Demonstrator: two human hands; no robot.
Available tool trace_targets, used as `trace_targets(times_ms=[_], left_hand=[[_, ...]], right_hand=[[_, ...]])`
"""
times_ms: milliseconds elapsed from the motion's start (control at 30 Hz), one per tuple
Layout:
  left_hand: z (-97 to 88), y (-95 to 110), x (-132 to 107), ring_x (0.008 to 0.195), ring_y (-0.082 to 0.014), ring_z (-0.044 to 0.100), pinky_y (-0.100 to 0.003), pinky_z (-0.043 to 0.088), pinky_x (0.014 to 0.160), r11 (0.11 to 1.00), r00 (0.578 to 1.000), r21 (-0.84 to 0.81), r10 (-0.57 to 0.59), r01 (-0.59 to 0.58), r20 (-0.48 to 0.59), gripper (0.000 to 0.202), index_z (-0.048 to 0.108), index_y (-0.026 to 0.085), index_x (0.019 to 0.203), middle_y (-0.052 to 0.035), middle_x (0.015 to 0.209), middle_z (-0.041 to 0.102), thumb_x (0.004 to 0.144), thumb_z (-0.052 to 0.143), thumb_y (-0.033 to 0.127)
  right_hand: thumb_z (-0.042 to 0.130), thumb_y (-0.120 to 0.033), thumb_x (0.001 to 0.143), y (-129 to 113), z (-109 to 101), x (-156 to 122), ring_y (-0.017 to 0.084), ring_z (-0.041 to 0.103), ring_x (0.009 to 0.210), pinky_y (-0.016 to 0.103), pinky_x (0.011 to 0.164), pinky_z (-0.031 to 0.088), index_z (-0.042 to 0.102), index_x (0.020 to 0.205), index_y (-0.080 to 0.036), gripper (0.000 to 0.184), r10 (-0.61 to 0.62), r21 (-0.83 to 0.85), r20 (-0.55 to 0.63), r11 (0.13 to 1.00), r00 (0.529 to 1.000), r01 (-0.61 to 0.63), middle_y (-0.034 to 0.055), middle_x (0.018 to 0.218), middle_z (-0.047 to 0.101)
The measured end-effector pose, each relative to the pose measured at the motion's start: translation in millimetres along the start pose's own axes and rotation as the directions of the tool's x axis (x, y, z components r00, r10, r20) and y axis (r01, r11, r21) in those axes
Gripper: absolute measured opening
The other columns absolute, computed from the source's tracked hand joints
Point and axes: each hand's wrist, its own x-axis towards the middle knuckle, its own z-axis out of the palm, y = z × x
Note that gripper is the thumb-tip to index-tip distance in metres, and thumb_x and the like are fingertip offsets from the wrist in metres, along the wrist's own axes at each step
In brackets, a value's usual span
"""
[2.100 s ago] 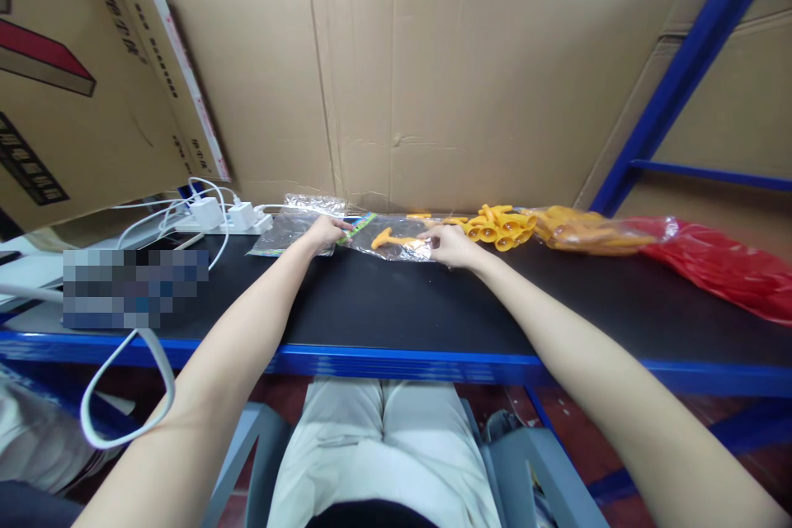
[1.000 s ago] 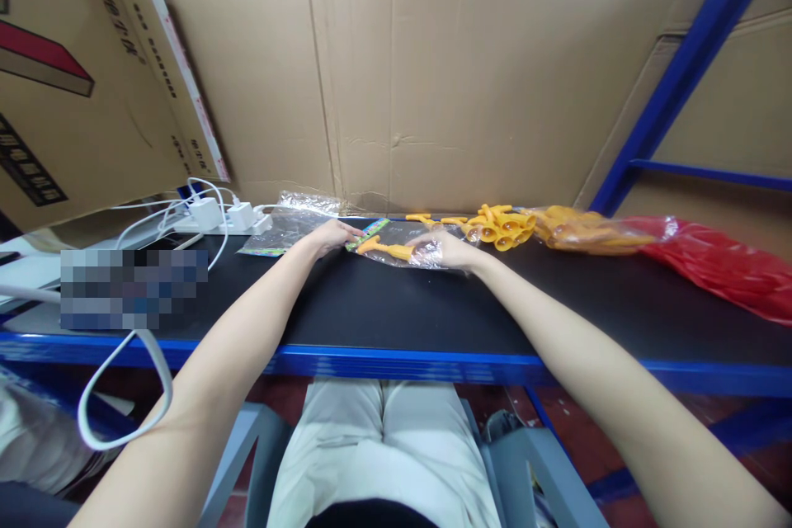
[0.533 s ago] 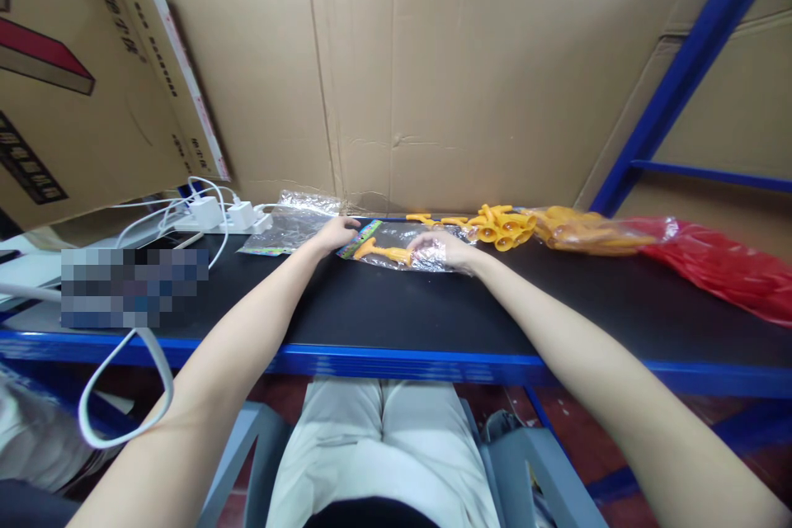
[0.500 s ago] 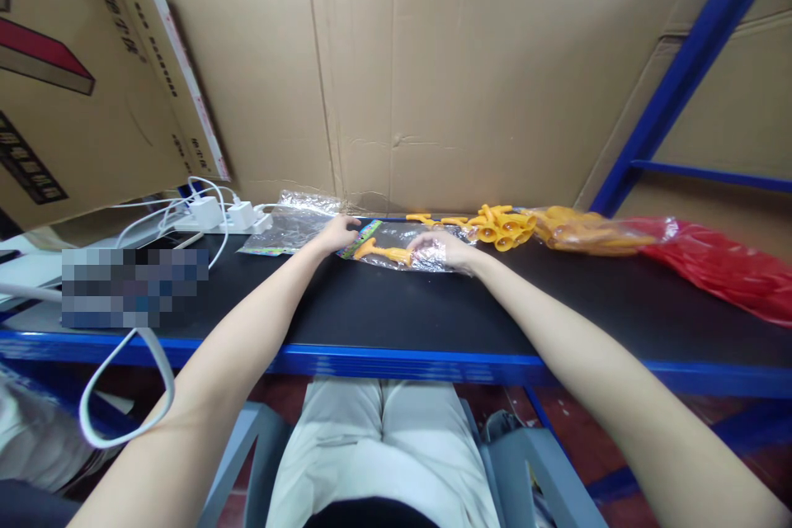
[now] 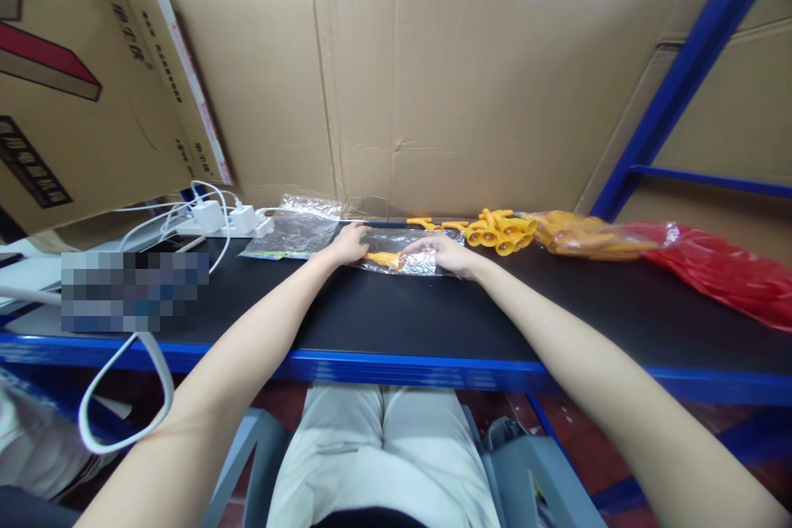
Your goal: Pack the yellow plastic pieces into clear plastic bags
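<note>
A brown cardboard wall (image 5: 433,91) stood behind a black bench (image 5: 433,309) with a blue front edge. White chargers and cables (image 5: 216,220) lay at the far left.

In the head view, both hands met at the back of the bench on one clear bag (image 5: 413,258). The left hand (image 5: 350,242) covered the bag's left end with its fingers bent down close together; whether they pinched the film I could not tell. The right hand (image 5: 443,252) lay on the right part, fingers stretched and a little apart, pressing the film flat. An orange toy piece (image 5: 384,259) showed through the film between the hands.

Half a second before, a coloured card strip was visible beside the left hand and the piece lay more open. Now the strip was hidden under that hand and the hands were closer, so the piece seemed fully inside.

A stack of empty bags (image 5: 290,233) lay just left, and a pile of orange pieces (image 5: 501,232) and a red bag (image 5: 723,276) to the right.
</note>
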Motion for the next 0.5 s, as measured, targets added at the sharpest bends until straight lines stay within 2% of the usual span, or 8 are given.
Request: trace_targets(times_ms=[100,200,300,333,400,500], left_hand=[[-2.3,-5.0,0.9,0.118,-0.0198,0.045,-0.024,0.033,0.1,0.997,0.998,0.043,-0.063,0.062,0.022,0.043,0.055,0.013,0.117,-0.0107,0.128,0.048,0.075,0.052,0.018],[-7.2,-9.3,-0.1,0.116,-0.0208,0.047,-0.025,0.036,0.097,0.984,0.987,0.094,-0.154,0.15,0.039,0.046,0.054,0.016,0.118,-0.0091,0.127,0.05,0.072,0.053,0.013],[-12.4,-11.9,-2.1,0.115,-0.0235,0.049,-0.029,0.039,0.093,0.955,0.961,0.139,-0.272,0.262,0.054,0.051,0.054,0.02,0.118,-0.0085,0.127,0.051,0.068,0.057,0.013],[-13.7,-12.5,-2.7,0.115,-0.0241,0.049,-0.029,0.04,0.092,0.946,0.952,0.146,-0.3,0.289,0.056,0.052,0.054,0.02,0.118,-0.0088,0.126,0.052,0.067,0.059,0.014],[-15.6,-13.6,-3.3,0.114,-0.025,0.05,-0.03,0.041,0.09,0.936,0.942,0.153,-0.33,0.318,0.058,0.053,0.054,0.02,0.118,-0.0101,0.125,0.053,0.066,0.061,0.016],[-16.7,-14.8,-3.5,0.112,-0.026,0.051,-0.031,0.042,0.089,0.931,0.938,0.161,-0.341,0.329,0.056,0.051,0.055,0.018,0.117,-0.0122,0.123,0.054,0.067,0.061,0.016]], right_hand=[[0.046,-0.004,0.066,5.1,-6.7,5.0,0.014,0.063,0.077,0.03,0.078,0.048,0.065,0.071,-0.014,0.022,0.071,0.034,-0.211,0.997,0.975,-0.065,0.0061,0.082,0.068],[0.04,-0.006,0.067,19.8,-20.9,10.8,0.011,0.059,0.056,0.026,0.062,0.05,0.058,0.061,-0.013,0.019,0.136,0.118,-0.446,0.989,0.885,-0.092,0.0052,0.068,0.065],[0.038,-0.007,0.067,39.6,-36.3,13.8,0.012,0.06,0.061,0.028,0.065,0.051,0.058,0.067,-0.015,0.022,0.103,0.023,-0.62,0.993,0.778,-0.113,0.0039,0.071,0.064],[0.038,-0.008,0.068,45.8,-40.0,14.0,0.013,0.061,0.066,0.031,0.07,0.051,0.059,0.072,-0.015,0.023,0.076,-0.04,-0.648,0.99,0.758,-0.133,0.0041,0.076,0.065],[0.041,-0.01,0.069,55.6,-43.7,13.4,0.017,0.061,0.083,0.035,0.081,0.048,0.061,0.086,-0.016,0.026,-0.014,-0.205,-0.65,0.966,0.76,-0.158,0.007,0.094,0.064],[0.045,-0.016,0.075,63.7,-40.9,12.0,0.021,0.047,0.116,0.037,0.099,0.035,0.056,0.112,-0.015,0.039,-0.149,-0.463,-0.498,0.879,0.854,-0.117,0.0123,0.126,0.049]])
